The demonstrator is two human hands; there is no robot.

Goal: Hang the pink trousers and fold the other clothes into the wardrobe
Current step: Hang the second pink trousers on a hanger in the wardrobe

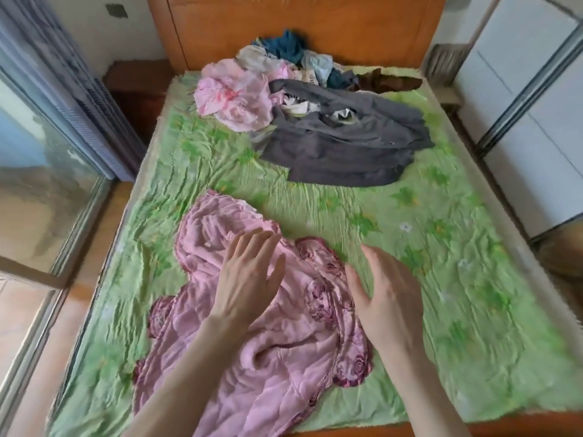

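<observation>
Near edge of the bed (pixel 473 326): pink garment (pixel 252 326), rumpled, a dark rose-patterned border along its right side; whether it is the trousers, cannot tell. Left hand (pixel 249 275) lies flat on it, fingers straight. Right hand (pixel 388 288) is spread, fingers relaxed, at the border, gripping nothing. Judgement: smooth outward from the middle, square the border, then fold or hang. Mid-bed, toward the right edge: grey clothing (pixel 347 146), unfolded. By the headboard (pixel 299 26): a mixed pile (pixel 284 55), pale pink bundle (pixel 233 96) at its left.
</observation>
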